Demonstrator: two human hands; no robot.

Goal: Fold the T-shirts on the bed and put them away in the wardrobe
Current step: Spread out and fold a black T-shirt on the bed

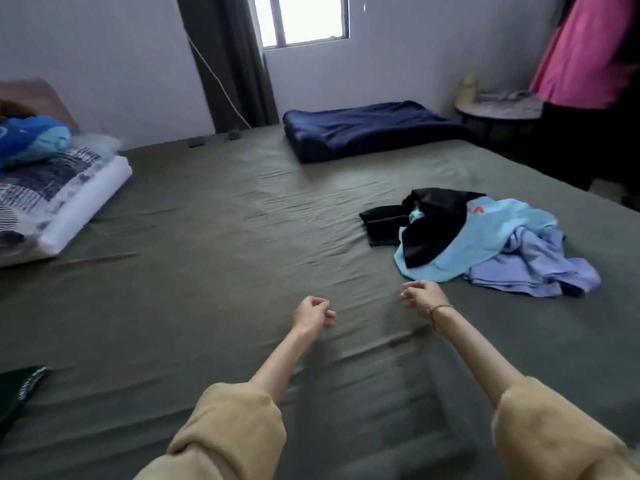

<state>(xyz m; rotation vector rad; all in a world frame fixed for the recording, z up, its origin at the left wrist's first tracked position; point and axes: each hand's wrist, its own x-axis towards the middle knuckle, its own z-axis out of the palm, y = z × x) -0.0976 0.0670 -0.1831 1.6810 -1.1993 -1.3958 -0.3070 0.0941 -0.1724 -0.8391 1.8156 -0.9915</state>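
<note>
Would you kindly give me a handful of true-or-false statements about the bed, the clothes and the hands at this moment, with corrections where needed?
1. The pile of T-shirts lies on the right part of the bed. True.
2. The right hand has a grip on the light blue T-shirt. False: it holds nothing and is just short of the pile.
3. A black T-shirt lies on top of the light blue one. True.
4. The left hand holds a folded shirt. False: it is empty, fingers loosely curled above the sheet.
5. The navy pillow lies at the near edge of the bed. False: it lies at the far side, below the window.
</note>
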